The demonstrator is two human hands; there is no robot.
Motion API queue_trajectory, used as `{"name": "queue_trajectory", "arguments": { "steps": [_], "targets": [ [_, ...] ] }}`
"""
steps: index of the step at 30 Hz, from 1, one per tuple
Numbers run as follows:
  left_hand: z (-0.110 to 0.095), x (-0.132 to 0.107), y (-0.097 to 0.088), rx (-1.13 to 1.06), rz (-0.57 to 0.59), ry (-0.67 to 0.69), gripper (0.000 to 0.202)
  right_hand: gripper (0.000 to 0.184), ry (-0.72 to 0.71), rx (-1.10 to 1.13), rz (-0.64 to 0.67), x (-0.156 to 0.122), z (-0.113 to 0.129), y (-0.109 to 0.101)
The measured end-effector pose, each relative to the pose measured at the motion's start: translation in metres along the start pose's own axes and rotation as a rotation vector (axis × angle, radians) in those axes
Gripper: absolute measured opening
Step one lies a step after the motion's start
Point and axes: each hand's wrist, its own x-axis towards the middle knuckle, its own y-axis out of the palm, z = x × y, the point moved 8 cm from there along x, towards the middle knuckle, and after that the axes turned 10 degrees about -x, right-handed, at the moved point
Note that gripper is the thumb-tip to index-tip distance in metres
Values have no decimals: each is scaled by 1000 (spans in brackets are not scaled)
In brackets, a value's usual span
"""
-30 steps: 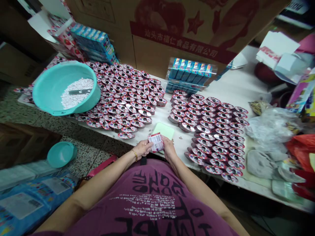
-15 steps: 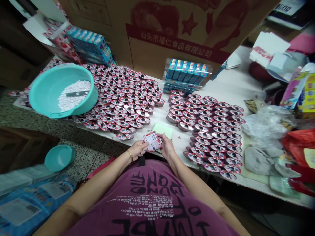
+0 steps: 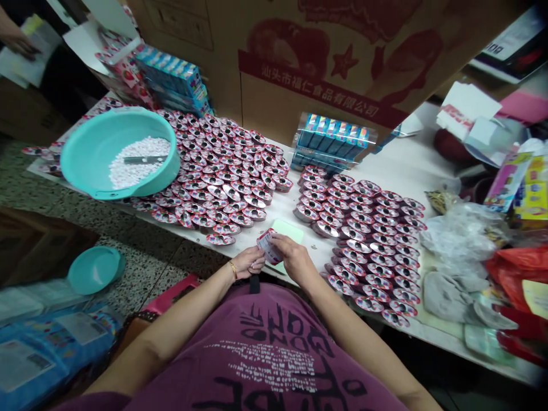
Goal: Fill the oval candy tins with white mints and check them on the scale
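Observation:
Both my hands meet at the near edge of the white table (image 3: 398, 157), closed on a small red and white packet (image 3: 268, 246). My left hand (image 3: 248, 264) pinches its lower left side. My right hand (image 3: 295, 258) grips it from the right, fingers curled over the top. Just behind the packet a pale green pad (image 3: 287, 229) lies on the table. Several round red tins (image 3: 226, 177) lie in overlapping rows to the left, and another group of tins (image 3: 372, 234) to the right.
A teal basin (image 3: 117, 151) holding white pellets sits at the left. Blue packs (image 3: 331, 140) stand before a large cardboard box (image 3: 325, 63). Crumpled plastic bags (image 3: 464, 228) and cartons crowd the right. A small teal bowl (image 3: 95, 268) is on the floor. Another person's hand (image 3: 17, 43) shows top left.
The packet has turned more edge-on between my hands, and my right fingers have closed further over it. The view has shifted slightly; another person's hand now shows at top left.

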Motion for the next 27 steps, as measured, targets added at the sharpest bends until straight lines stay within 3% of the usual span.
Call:
{"name": "queue_trajectory", "arguments": {
  "steps": [3, 5, 7, 11, 14, 19, 22, 24, 27],
  "targets": [
    [0, 2, 5, -25, 59, -14, 22, 34, 122, 98, -193, 1, -6, -20],
    [0, 2, 7, -23, 79, -25, 24, 32, 263, 125, -246, -2, -19, -29],
    [-1, 3, 8, -16, 75, -16, 28, 30, 320, 34, -159, -2, -23, -29],
    [0, 10, 6, 39, -1, 25, 30, 21, 258, -392, 79, -1, -17, -16],
    [3, 19, 1, 78, -87, 23, 30, 18, 279, -625, 191, -3, -26, -1],
    [1, 18, -25, 38, -264, 49, 30, 19, 210, -823, 224, -3, -52, 18],
    [1, 8, -35, -56, -300, 36, 25, 22, 189, -884, 279, -4, -63, 24],
    [5, 2, -35, -108, -293, 4, 22, 23, 183, -883, 258, -2, -56, 22],
    [14, -6, -31, -193, -255, -81, 22, 20, 127, -719, 214, -2, -26, 31]
  ]
}}
